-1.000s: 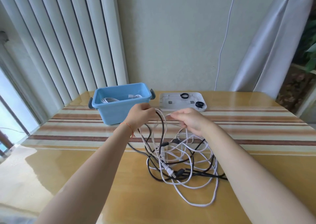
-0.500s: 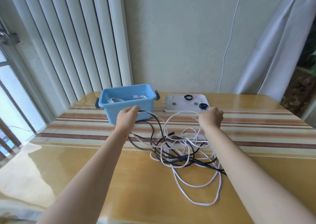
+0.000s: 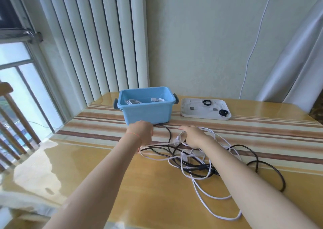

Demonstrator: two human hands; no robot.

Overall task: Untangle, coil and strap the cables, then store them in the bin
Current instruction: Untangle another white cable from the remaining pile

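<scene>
1. A white cable [image 3: 206, 200] loops toward the table's [image 3: 87, 185] near edge, tangled with a black cable [image 3: 272, 172] spreading to the right.
2. The left hand [image 3: 140, 132] grips black and white strands.
3. The right hand [image 3: 194, 136] curls around a white strand.
4. A blue bin [image 3: 146, 113] holding coiled white cables and a white tray [image 3: 206, 114] with black straps [image 3: 223, 113] sit by the far edge.

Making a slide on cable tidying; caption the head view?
Both hands work a black-and-white cable tangle before a blue bin.
</scene>
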